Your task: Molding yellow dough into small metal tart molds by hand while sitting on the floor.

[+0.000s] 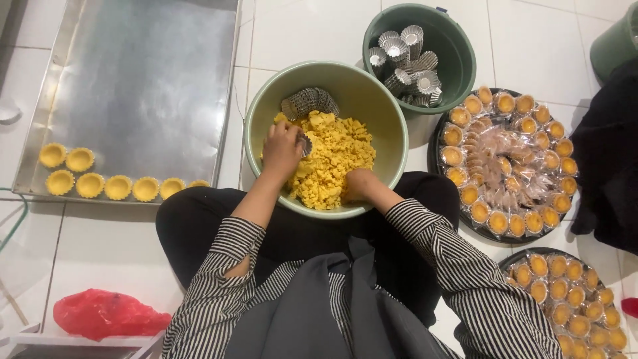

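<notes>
My left hand [282, 149] sat in the pale green bowl [256, 113] between my knees, its fingers pinching a small fluted metal mould [305, 144] at the edge of the crumbly yellow dough [332, 163]. My right hand [357, 185] was pushed down into that dough near the bowl's near rim, and I could not tell how its fingers lay. More nested moulds [309, 101] lay on their side at the back of the bowl.

Behind it stood a dark green bucket [458, 60] with a heap of empty silver moulds [407, 63]. To my right a round black tray [435, 143] carried a ring of yellow-filled tarts [505, 103] around a clear plastic packet [505, 163] of pastries; a second round tray [518, 256] of the same tarts lay nearer, partly out of frame. To my left a large steel baking sheet [146, 80] held a short row of unfilled dough shells [90, 183] along its near edge. A crumpled red plastic bag [106, 312] lay by my left side.

All of it rested on a white tiled floor [312, 30], where I sat cross-legged in a striped shirt. A dark cloth [608, 153] lay at the far right.
</notes>
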